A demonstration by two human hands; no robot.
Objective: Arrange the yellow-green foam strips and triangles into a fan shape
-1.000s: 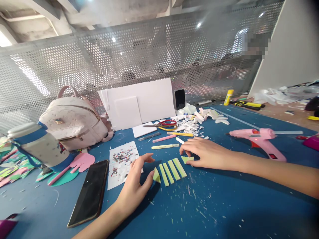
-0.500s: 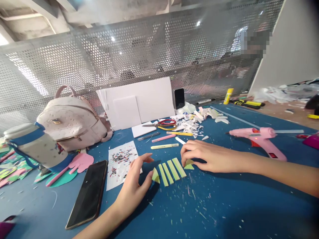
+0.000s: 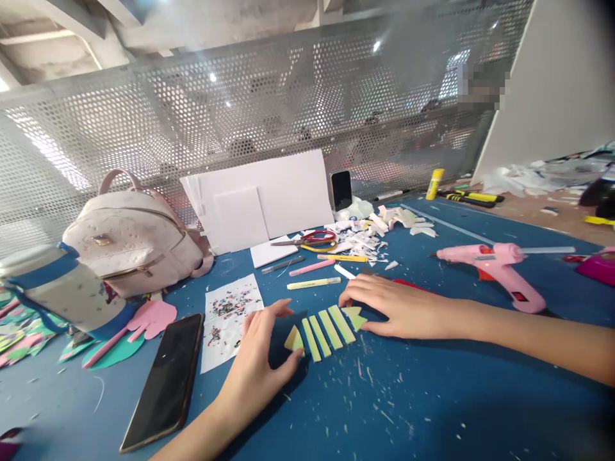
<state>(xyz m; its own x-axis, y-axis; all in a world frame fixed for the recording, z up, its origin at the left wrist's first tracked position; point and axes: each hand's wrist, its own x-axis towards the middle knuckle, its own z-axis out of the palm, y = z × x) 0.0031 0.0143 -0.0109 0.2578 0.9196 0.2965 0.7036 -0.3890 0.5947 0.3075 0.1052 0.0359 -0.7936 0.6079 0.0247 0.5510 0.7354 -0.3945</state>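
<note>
Several pale green strips (image 3: 330, 331) lie side by side on the blue table. At their left end is a green pointed piece (image 3: 294, 339), with the thumb of my left hand (image 3: 262, 352) at its edge; that hand's fingers are apart. A notched green piece (image 3: 355, 317) lies at the right end of the row. My right hand (image 3: 394, 307) rests beside it with fingers and thumb spread around the piece. Something red shows behind my right hand, mostly hidden.
A black phone (image 3: 166, 378) and a paper with beads (image 3: 230, 314) lie left. Behind are pens (image 3: 313, 283), scissors (image 3: 312, 241) and white scraps (image 3: 360, 243). A pink glue gun (image 3: 500, 262) lies right; a backpack (image 3: 134, 243) and bottle (image 3: 62, 288) stand left.
My right hand has shifted slightly, uncovering the notched piece, which now sits closer to the strips. The left pointed piece has turned and moved a little left. The view has shifted slightly.
</note>
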